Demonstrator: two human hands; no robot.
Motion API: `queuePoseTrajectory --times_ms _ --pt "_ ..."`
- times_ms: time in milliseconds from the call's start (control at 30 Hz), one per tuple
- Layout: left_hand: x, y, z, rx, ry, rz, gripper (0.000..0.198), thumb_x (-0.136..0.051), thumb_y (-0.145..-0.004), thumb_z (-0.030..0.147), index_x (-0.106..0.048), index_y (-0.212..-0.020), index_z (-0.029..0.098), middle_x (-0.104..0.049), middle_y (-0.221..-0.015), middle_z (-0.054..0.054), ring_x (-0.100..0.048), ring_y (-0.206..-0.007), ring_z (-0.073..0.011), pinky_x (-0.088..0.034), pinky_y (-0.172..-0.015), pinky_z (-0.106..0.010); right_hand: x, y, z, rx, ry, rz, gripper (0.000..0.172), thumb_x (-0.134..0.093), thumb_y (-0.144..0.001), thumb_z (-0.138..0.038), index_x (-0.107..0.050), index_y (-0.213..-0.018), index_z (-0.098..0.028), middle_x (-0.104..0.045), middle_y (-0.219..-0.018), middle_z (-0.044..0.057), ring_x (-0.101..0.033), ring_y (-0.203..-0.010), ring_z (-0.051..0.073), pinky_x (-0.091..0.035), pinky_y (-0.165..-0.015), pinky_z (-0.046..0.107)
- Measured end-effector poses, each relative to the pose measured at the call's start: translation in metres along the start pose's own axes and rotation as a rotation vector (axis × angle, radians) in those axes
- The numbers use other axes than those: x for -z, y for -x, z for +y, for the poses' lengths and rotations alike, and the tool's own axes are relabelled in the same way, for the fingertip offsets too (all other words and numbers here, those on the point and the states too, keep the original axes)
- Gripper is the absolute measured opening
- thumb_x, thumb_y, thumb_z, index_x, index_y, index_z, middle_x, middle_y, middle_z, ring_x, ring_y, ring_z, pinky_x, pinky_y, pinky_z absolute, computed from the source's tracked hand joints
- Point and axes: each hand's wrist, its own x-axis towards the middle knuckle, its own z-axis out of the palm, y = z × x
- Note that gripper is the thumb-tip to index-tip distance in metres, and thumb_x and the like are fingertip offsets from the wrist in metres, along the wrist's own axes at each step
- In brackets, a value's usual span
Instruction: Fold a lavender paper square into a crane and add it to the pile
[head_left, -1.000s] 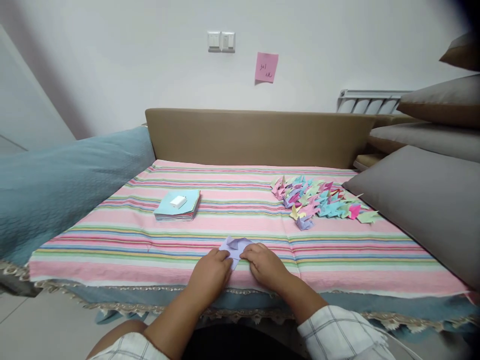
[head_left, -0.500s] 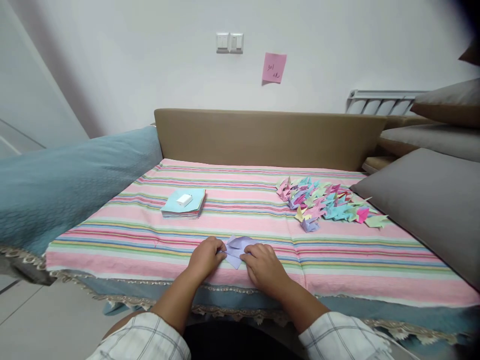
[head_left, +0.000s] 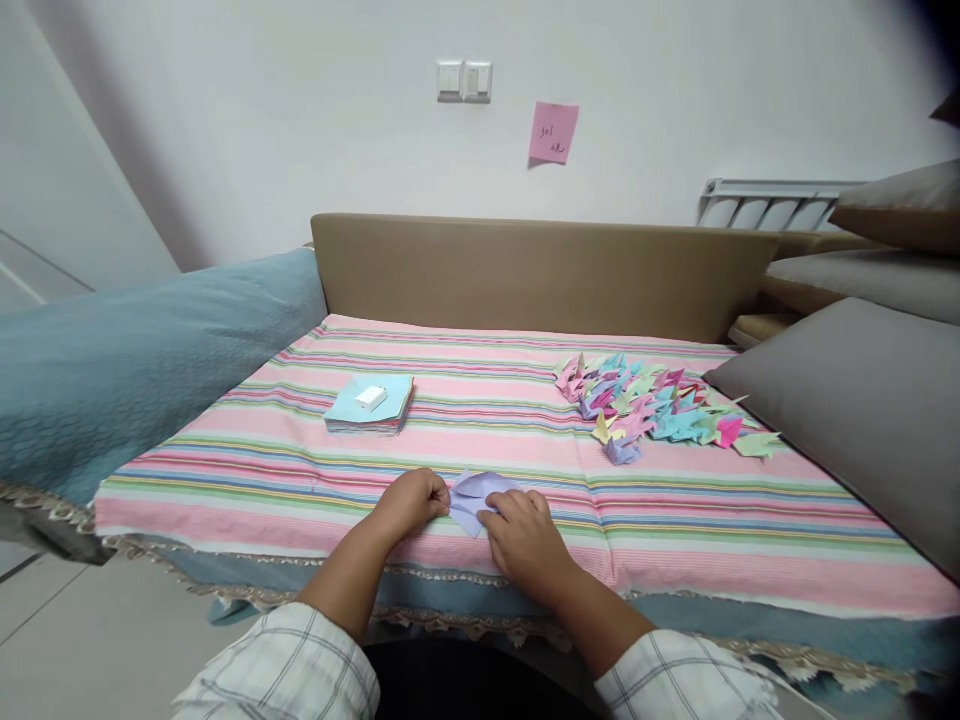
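Note:
A partly folded sheet of purple origami paper [head_left: 474, 500] lies on the striped cloth in front of me, near the front edge. My left hand [head_left: 414, 503] pinches its left corner between thumb and fingers. From the other side, my right hand [head_left: 523, 530] grips the paper's right part, its fingers bent over it and hiding that end. Further off to the right sits a heap of folded paper cranes [head_left: 660, 402] in many colours. To the left is a stack of square coloured paper [head_left: 349, 405], light blue on top, with a small white block [head_left: 370, 398] resting on it.
The striped cloth [head_left: 480, 400] covers a sofa seat with a brown backrest [head_left: 540, 278]. A blue-covered armrest [head_left: 165, 340] bounds the left side. Grey cushions [head_left: 847, 400] are piled at the right. A pink note [head_left: 553, 132] and switches [head_left: 464, 81] are on the wall.
My right hand has shifted slightly left over the purple paper. My left hand has drawn slightly left at its corner. The view has moved a little.

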Motion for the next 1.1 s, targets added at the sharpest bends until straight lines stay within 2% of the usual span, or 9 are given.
queuePoseTrajectory --times_ms 200,300,467,567,833,1100 --pt "0.003 0.0 0.001 -0.036 -0.008 -0.023 0.008 -0.059 -0.067 0.016 -0.066 -0.064 0.018 -0.061 -0.067 0.002 -0.055 -0.068 -0.0129 -0.035 -0.061 -0.02 -0.002 0.0 -0.003 -0.006 0.008 0.023 0.034 -0.051 -0.086 -0.024 -0.052 -0.12 -0.025 -0.059 -0.109 0.005 -0.046 -0.095 0.02 -0.023 -0.085 0.038" --pt "0.002 0.002 0.003 -0.04 -0.006 -0.013 0.011 -0.057 -0.071 0.022 -0.065 -0.064 0.018 -0.06 -0.066 0.001 -0.054 -0.067 -0.0132 -0.034 -0.06 -0.021 -0.002 0.001 -0.005 -0.012 0.006 0.025 0.038 -0.051 -0.086 -0.024 -0.05 -0.123 -0.026 -0.058 -0.111 0.006 -0.046 -0.096 0.021 -0.023 -0.086 0.039" --pt "-0.005 0.004 0.01 0.037 -0.084 0.105 0.028 -0.056 -0.076 0.039 -0.059 -0.059 0.017 -0.055 -0.065 0.0 -0.052 -0.064 -0.0142 -0.031 -0.056 -0.023 -0.001 0.001 -0.007 -0.022 0.032 -0.008 0.037 -0.051 -0.085 -0.025 -0.051 -0.122 -0.027 -0.058 -0.111 0.005 -0.045 -0.096 0.021 -0.023 -0.086 0.04" --pt "-0.01 0.005 0.014 0.082 -0.122 0.154 0.025 -0.059 -0.074 0.038 -0.059 -0.061 0.018 -0.056 -0.069 0.0 -0.053 -0.067 -0.0145 -0.03 -0.057 -0.023 -0.001 0.001 -0.008 -0.02 0.045 -0.013 0.037 -0.051 -0.085 -0.026 -0.051 -0.122 -0.026 -0.057 -0.112 0.005 -0.045 -0.097 0.021 -0.023 -0.086 0.04" --pt "-0.016 0.005 0.012 0.103 -0.139 0.165 0.018 -0.064 -0.073 0.034 -0.06 -0.065 0.019 -0.057 -0.075 0.0 -0.055 -0.072 -0.0147 -0.033 -0.06 -0.023 -0.004 0.001 -0.011 -0.032 0.065 -0.017 0.036 -0.051 -0.086 -0.025 -0.051 -0.122 -0.026 -0.057 -0.113 0.007 -0.046 -0.096 0.021 -0.023 -0.087 0.04" --pt "-0.012 0.005 0.008 0.1 -0.077 0.175 0.015 -0.066 -0.071 0.028 -0.057 -0.064 0.018 -0.056 -0.074 0.0 -0.054 -0.073 -0.0154 -0.033 -0.061 -0.024 -0.004 0.001 -0.011 -0.035 0.06 -0.027 0.036 -0.05 -0.086 -0.025 -0.051 -0.122 -0.025 -0.057 -0.114 0.007 -0.047 -0.096 0.021 -0.024 -0.086 0.04"
